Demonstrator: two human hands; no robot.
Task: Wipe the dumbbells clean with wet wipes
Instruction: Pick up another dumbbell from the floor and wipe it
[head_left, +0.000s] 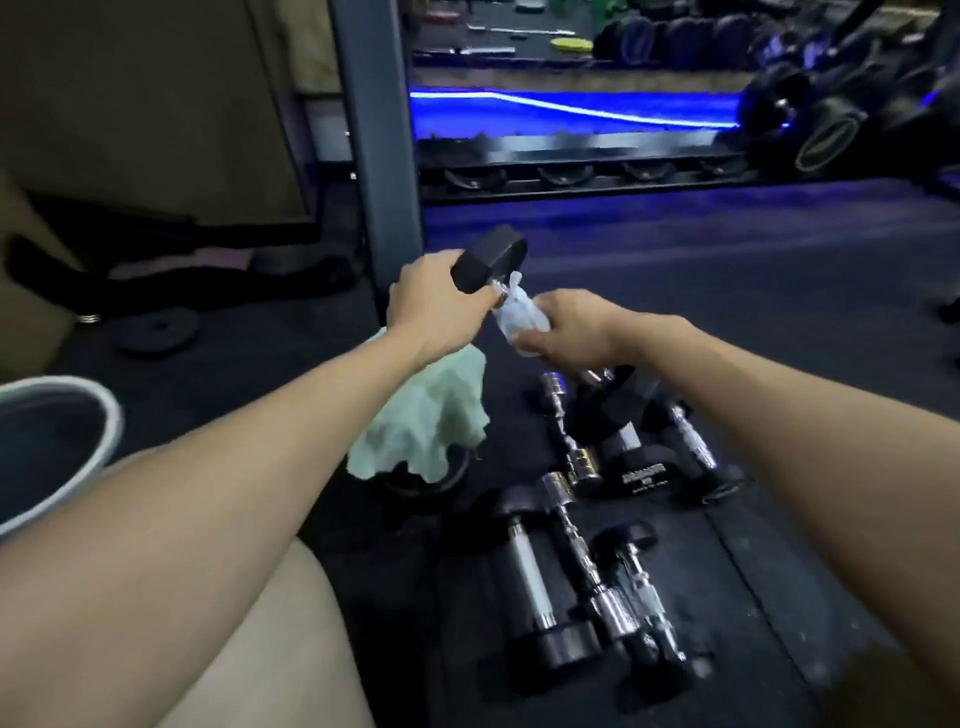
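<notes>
My left hand (436, 304) grips the black hex head of a dumbbell (491, 260) and holds it tilted above the floor. My right hand (571, 332) is closed around a white wet wipe (519, 317) wrapped on that dumbbell's chrome handle; the handle is mostly hidden by the wipe and my fingers. Its lower head (623, 389) points down toward the pile. Several other black dumbbells with chrome handles (587, 587) lie on the dark rubber floor below my hands.
A pale green cloth (421, 421) is draped over a round object on the floor under my left forearm. A grey upright post (374, 156) stands just behind my hands. A dumbbell rack (571, 171) and a blue light strip run across the back. My shoe (57, 447) is at left.
</notes>
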